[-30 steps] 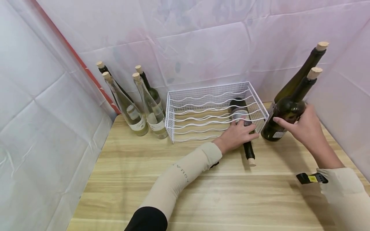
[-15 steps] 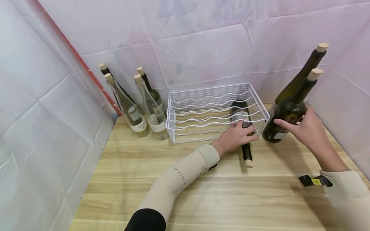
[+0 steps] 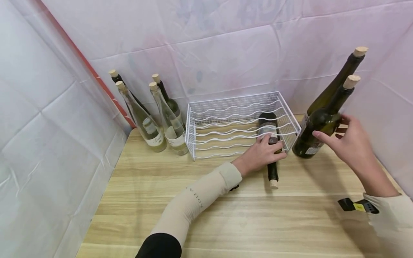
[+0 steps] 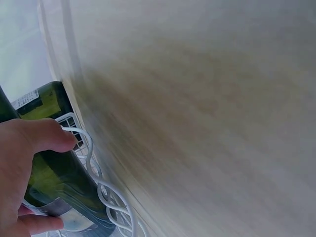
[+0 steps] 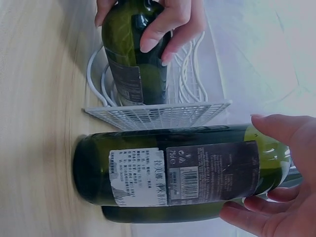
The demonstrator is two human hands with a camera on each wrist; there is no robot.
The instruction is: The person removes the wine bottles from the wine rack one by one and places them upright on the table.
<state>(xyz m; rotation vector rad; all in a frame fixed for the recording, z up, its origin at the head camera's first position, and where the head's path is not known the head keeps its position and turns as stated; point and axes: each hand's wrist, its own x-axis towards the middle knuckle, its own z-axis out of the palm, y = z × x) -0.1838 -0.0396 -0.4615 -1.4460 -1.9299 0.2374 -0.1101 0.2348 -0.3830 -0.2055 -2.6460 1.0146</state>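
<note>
A dark green wine bottle (image 3: 272,170), corked, lies in the white wire rack (image 3: 222,140) with its neck out over the front edge. My left hand (image 3: 259,154) grips it around the shoulder; in the left wrist view the thumb and fingers lie on opposite sides of its body. Just right of the rack, another dark green wine bottle (image 3: 322,125) stands upright, back labels showing in the right wrist view. My right hand (image 3: 351,141) is spread loosely around its shoulder, with a gap between palm and glass. Whether the fingertips touch the glass I cannot tell.
A taller corked bottle (image 3: 338,80) stands behind the upright one. Several corked bottles, including a clear bottle (image 3: 167,118), stand left of the rack. White sheeting (image 3: 226,61) hangs behind and at both sides of the wooden table (image 3: 226,215).
The lying bottle's neck has swung slightly left, with my left hand on it. My right hand has shifted right, and its thumb and fingers have loosened from the upright bottle.
</note>
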